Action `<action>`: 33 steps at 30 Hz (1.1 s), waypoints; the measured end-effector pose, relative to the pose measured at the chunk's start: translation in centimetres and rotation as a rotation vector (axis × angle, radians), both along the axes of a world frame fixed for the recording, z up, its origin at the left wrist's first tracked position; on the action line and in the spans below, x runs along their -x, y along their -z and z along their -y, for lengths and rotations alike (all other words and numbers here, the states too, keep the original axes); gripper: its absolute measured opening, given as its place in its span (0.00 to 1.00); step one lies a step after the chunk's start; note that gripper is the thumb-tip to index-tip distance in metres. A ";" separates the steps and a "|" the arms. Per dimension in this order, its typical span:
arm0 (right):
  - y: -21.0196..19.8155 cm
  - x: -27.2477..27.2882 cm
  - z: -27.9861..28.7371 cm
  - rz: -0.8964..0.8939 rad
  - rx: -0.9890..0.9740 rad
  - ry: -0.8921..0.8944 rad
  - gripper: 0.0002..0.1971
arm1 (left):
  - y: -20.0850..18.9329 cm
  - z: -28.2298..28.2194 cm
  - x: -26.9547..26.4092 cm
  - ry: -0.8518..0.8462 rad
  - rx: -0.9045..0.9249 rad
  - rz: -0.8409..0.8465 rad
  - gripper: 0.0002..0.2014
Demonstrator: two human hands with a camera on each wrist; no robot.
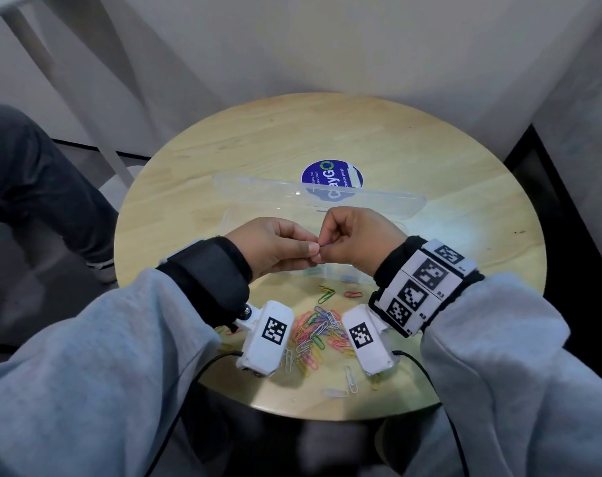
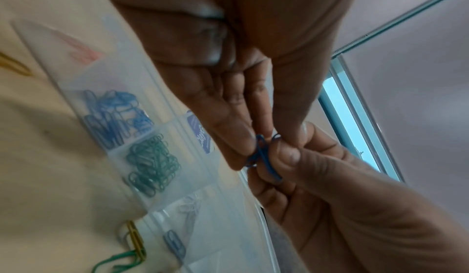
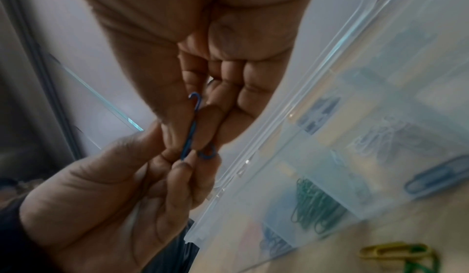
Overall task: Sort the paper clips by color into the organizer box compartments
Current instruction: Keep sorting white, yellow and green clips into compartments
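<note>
Round wooden table (image 1: 430, 160), left hand (image 1: 272, 247), right hand (image 1: 358, 241), both pinching blue paper clips (image 2: 264, 157)

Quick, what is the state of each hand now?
Left hand: pinching the linked blue wire paper clips.
Right hand: pinching the same clips.

The round pale wooden counter (image 1: 413, 139) looks matt; the clear plastic organizer box (image 2: 119, 153) seems glossy, though blurred.
</note>
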State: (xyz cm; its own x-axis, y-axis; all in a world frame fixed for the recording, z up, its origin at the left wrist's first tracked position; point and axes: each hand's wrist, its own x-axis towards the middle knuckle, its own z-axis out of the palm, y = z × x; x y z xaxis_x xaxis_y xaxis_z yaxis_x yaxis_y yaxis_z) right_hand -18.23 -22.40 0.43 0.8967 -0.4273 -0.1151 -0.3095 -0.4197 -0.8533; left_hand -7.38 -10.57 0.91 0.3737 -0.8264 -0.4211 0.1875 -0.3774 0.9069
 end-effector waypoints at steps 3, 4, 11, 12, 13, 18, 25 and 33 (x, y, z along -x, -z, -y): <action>0.2 0.0 -0.2 0.000 0.065 -0.013 0.16 | 0.1 0.0 0.0 -0.015 -0.019 -0.019 0.10; 0.3 0.0 -0.2 0.002 0.084 -0.016 0.16 | 0.2 -0.1 0.0 -0.016 -0.024 -0.035 0.10; 0.7 0.0 -0.3 0.000 0.138 -0.059 0.17 | 0.3 -0.3 0.1 0.026 -0.074 -0.099 0.10; 0.7 0.0 -0.4 0.005 0.133 -0.066 0.17 | 0.3 -0.3 0.1 0.032 -0.076 -0.101 0.11; 0.7 0.0 -0.4 0.014 0.125 -0.074 0.17 | 0.2 -0.4 0.0 0.038 -0.077 -0.102 0.11; 0.4 0.1 -0.7 0.039 0.125 -0.105 0.19 | 0.2 -0.6 -0.4 0.025 -0.057 -0.138 0.13; -0.1 0.6 0.2 -0.176 0.456 -0.078 0.14 | -0.6 -0.9 -2.9 -0.186 0.002 0.113 0.12; 1.8 -0.2 0.2 -0.756 0.794 -0.302 0.16 | -0.5 -0.4 -5.2 -0.239 -0.126 0.570 0.10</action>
